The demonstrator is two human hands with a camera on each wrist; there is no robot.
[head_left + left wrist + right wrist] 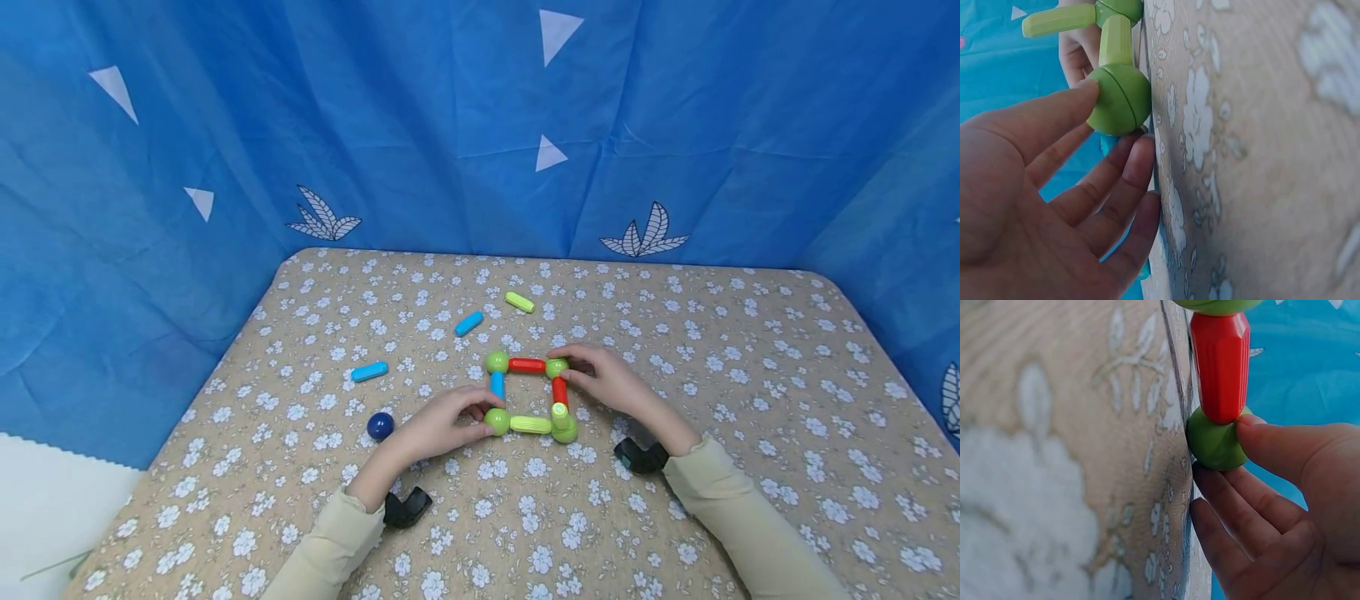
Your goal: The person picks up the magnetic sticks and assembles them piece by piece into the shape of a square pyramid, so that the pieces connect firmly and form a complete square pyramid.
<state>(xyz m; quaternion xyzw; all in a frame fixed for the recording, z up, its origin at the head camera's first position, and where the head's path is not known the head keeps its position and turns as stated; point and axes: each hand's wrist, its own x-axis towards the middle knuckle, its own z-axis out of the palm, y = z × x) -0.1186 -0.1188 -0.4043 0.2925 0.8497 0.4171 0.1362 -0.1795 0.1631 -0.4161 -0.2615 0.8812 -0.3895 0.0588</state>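
A four-sided frame of toy rods and green balls lies on the table. Its near-left green ball (497,422) is pinched between the thumb and fingers of my left hand (444,423). My right hand (609,383) grips the far-right green ball (1217,440) by thumb and fingers. Between the balls run a red rod (527,365) at the far side, another red rod (1219,365) at the right, a blue rod (498,383) at the left and a yellow-green ribbed rod (530,425) in front. From the near-right ball (566,432) a second yellow-green rod (1060,20) stands up.
Left of the frame are a dark blue ball (380,426) and a loose blue rod (369,372). Farther back lie another blue rod (468,323) and a yellow-green rod (520,302). A flowered cloth (750,358) covers the table, and a blue curtain (420,125) hangs behind.
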